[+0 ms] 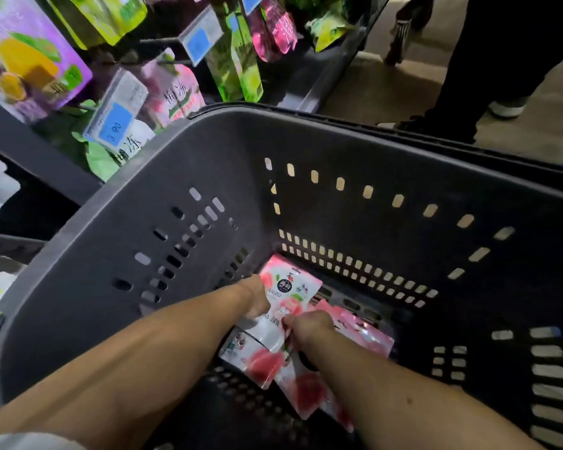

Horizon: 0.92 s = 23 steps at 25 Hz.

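Both my arms reach down into a deep grey plastic shopping basket [208, 177]. Several pink and white snack pouches lie on its floor. My left hand [255, 298] grips the left edge of the top pink pouch [285, 287], which leans against the basket's far corner. My right hand [309, 329] is curled and pinches another pink pouch [303, 388] near its upper edge. A third pink pouch [361, 332] lies flat to the right of my right hand. The fingers of both hands are mostly hidden behind the backs of the hands.
A shop rack to the upper left holds hanging snack bags, purple [30, 56], green [241, 69] and pink [275, 27], with blue price tags [116, 125]. A person in dark trousers [488, 60] stands beyond the basket at upper right on a tan floor.
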### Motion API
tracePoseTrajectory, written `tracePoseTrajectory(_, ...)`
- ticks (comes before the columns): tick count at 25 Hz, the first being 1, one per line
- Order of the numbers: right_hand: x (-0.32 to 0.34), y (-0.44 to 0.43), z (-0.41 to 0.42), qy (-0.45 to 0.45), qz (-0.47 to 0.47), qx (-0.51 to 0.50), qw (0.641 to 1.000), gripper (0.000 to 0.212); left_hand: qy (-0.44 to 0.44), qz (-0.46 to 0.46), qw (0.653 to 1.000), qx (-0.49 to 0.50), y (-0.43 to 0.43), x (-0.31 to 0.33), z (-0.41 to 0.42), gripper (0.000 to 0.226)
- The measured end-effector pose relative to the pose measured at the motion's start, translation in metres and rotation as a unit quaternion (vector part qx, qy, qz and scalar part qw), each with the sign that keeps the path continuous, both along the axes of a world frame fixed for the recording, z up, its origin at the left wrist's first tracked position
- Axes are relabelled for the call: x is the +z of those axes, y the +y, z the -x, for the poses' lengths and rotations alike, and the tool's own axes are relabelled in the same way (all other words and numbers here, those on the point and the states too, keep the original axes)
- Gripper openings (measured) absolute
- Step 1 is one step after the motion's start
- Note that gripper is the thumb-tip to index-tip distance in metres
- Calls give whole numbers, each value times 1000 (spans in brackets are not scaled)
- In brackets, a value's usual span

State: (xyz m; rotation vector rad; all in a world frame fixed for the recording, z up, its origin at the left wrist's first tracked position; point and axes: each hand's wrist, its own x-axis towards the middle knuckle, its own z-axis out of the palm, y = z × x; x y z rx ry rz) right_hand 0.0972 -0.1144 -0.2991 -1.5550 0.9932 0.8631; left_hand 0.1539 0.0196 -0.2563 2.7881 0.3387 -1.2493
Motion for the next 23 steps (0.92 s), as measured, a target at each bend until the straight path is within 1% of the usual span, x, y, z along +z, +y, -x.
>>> tracePoseTrajectory(2,-1,0,1,-17,2,-5,1000,39,14,-7,1000,14,-2,-5,-1,59)
tracePoseTrajectory(3,0,1,2,-21,1,-6,1000,37,27,-6,999,17,-2,-5,-2,55)
tracePoseTrajectory(6,5,1,5,-56,-27,-21,998,30,49,20,999,-4,-2,1,-5,20)
tracePoseTrajectory(8,17,2,5,-83,-62,-45,994,31,46,57,997,11,-4,14,-7,16)
tracePoseTrajectory(10,38,0,4,-108,-115,-73,985,27,52,133,986,88,-5,30,-7,23)
tracePoseTrajectory(11,50,-2,3,-125,-129,-71,981,24,62,175,973,139,-6,43,-7,29)
tracePoseTrajectory(13,73,-6,0,-174,-114,-19,978,22,70,249,942,213,-9,73,-5,41)
tracePoseTrajectory(15,103,-10,-2,-213,-124,13,969,19,25,291,925,242,-12,102,1,55)
tracePoseTrajectory(16,119,-12,-4,-224,-153,10,963,14,-1,312,915,258,-12,118,6,62)
tracePoseTrajectory(17,136,-13,-4,-228,-194,-4,954,7,-19,339,896,284,-11,134,11,69)
tracePoseTrajectory(18,152,-14,-5,-224,-233,-24,946,7,-30,364,881,301,-10,150,17,76)
tracePoseTrajectory(19,166,-15,-4,-214,-261,-38,940,13,-29,379,875,299,-10,168,25,81)
tracePoseTrajectory(20,175,-15,-4,-210,-278,-51,936,18,-33,385,880,276,-8,180,30,81)
tracePoseTrajectory(21,182,-15,-4,-209,-288,-54,933,20,-52,370,896,240,-4,189,33,76)
tracePoseTrajectory(22,185,-14,-3,-209,-293,-53,931,20,-83,340,914,205,2,193,37,68)
tracePoseTrajectory(23,190,-13,-1,-213,-291,-49,931,18,-118,311,922,198,7,199,41,61)
